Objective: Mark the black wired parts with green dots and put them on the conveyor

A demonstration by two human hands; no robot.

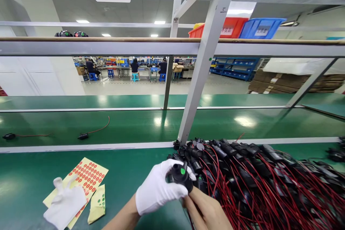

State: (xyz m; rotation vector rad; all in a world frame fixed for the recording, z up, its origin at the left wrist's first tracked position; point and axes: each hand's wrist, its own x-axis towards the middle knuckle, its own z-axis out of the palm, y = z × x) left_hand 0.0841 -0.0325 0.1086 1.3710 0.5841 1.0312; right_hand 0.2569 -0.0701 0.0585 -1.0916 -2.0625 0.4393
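Observation:
A small black pump with a green dot sticker on its end is held up over the near edge of the bench. My left hand, in a white glove, is closed around its upper part with thumb and fingers. Bare, my right hand grips the same pump from below; its fingertips are partly hidden behind it. Just to the right lies a big heap of similar black pumps with tangled red wires.
At left, a sheet of red oval stickers lies under a white glove, beside a scrap with green dots. Two wired pumps rest on the recessed green strip, one a black pump. A slanted metal post rises ahead; bins sit overhead.

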